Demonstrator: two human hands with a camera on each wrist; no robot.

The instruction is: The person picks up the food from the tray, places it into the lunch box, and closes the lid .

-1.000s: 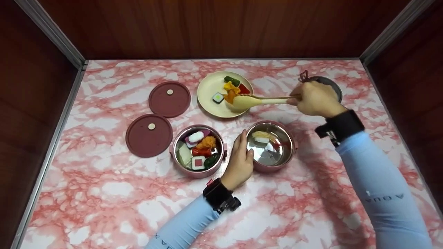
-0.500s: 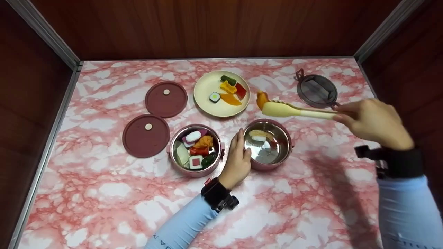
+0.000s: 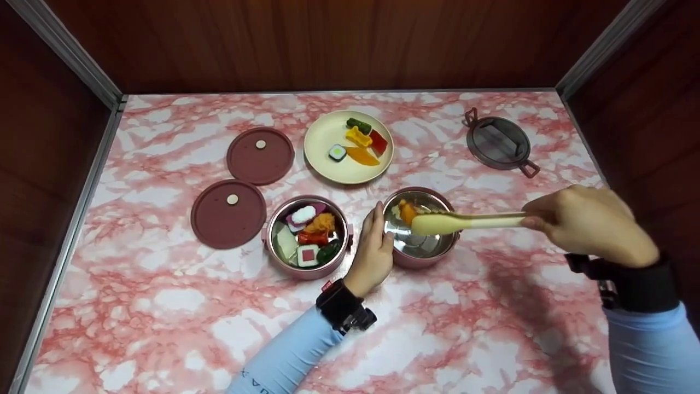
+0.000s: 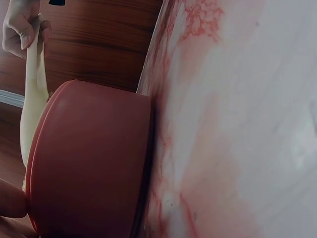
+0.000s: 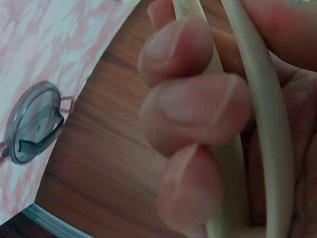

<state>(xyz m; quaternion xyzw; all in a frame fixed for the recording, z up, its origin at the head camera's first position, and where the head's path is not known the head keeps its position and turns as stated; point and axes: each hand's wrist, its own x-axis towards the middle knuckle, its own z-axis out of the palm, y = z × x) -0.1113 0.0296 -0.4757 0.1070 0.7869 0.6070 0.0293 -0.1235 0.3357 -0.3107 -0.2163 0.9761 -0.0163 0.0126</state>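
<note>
Curled fingers of my right hand [image 3: 596, 224] grip a pair of cream tongs [image 3: 465, 221], seen close up in the right wrist view with both tong arms [image 5: 270, 124] inside the hand. The tongs' tips reach over the right pink steel-lined bowl [image 3: 424, 261], holding an orange-brown toy food piece [image 3: 406, 212] within its rim. Partly hidden behind it is a pale food piece in the bowl. With fingers straight, my left hand [image 3: 372, 257] rests against that bowl's left side; in the left wrist view its fingertips touch the rim of the bowl [image 4: 94, 158].
The left bowl [image 3: 308, 273] holds several toy foods. Behind it, a cream plate [image 3: 322, 164] carries a sushi roll [image 3: 337, 152] and several other pieces. Two dark red lids [image 3: 228, 227] lie at left. A grey see-through lid with clips [image 3: 497, 142] lies at back right.
My right hand has brought the tongs with the orange-brown piece from the plate, rightward and then down over the right bowl. The left hand stays at the bowl's side.
</note>
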